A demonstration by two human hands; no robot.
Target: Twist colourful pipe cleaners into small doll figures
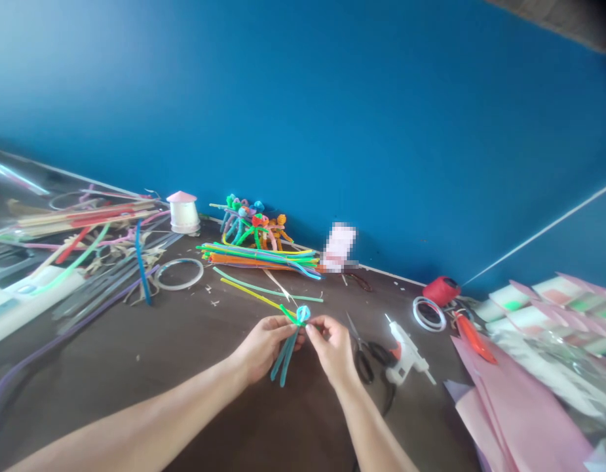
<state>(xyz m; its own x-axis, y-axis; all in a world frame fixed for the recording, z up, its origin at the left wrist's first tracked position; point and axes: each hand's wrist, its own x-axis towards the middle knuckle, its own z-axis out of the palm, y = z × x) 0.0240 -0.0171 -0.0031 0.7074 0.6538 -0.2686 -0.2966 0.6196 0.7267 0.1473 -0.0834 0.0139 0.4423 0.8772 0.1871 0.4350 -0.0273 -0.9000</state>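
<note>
Between my hands is a small pipe-cleaner figure (303, 314) with a light blue looped head, a green piece around its neck and blue-teal legs hanging down. My left hand (270, 344) pinches it from the left, its fingers closed at the neck, with the legs below. On the other side, my right hand (331, 344) holds the green piece at the neck between thumb and index finger. A yellow pipe cleaner (251, 294) and a pale green one (268, 288) lie on the table just beyond my hands.
Scissors (365, 351) and a white glue gun (408, 351) lie right of my right hand. Behind are bundled pipe cleaners (258, 257) and several finished figures (256, 223). Tape rolls (179, 274), a white cup (183, 215) and pink sheets (523, 400) lie around.
</note>
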